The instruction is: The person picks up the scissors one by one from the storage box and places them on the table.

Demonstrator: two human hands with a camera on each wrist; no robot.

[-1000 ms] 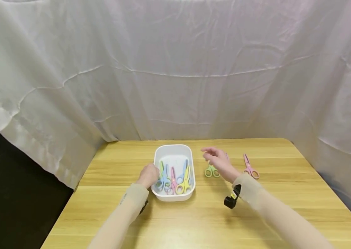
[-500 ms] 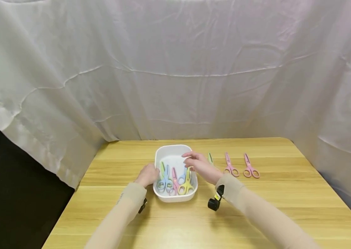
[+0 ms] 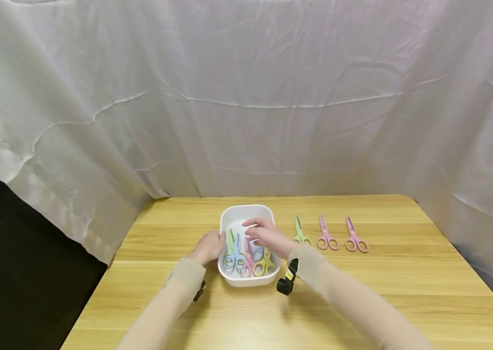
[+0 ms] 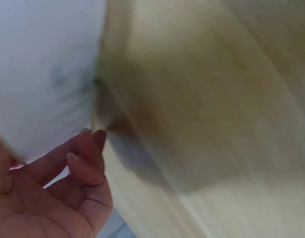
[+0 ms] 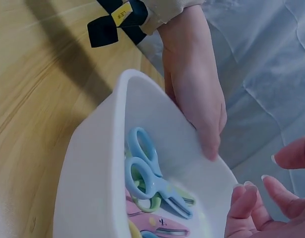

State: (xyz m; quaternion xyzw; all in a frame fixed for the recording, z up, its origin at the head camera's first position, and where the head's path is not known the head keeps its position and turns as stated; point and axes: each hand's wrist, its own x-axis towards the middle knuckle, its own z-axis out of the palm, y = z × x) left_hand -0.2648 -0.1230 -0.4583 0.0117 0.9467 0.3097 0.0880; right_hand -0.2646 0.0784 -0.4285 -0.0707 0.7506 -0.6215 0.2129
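A white plastic bin (image 3: pixel 246 282) stands on the table with several scissors in it. My left hand (image 3: pixel 208 247) grips its left wall, thumb over the rim and fingers outside, as the right wrist view also shows. Over the bin reaches my right hand (image 3: pixel 268 238), fingers loosely spread and holding nothing. Light blue scissors (image 5: pixel 147 178) lie on top of green scissors (image 5: pixel 154 201) in the right wrist view. Beside them are pink scissors (image 5: pixel 154 223). Yellow scissors (image 3: pixel 258 268) lie at the bin's right, partly hidden by my right hand.
To the right of the bin, green scissors (image 3: pixel 301 238) and two pink scissors, the nearer pair (image 3: pixel 327 240) and the farther pair (image 3: pixel 356 243), lie in a row, blades away from me. A pale curtain (image 3: pixel 246 146) hangs behind the wooden table (image 3: pixel 154 218).
My right hand has moved left, from above the green scissors on the table to above the bin, uncovering the row. My left hand has stayed at the bin's left wall.
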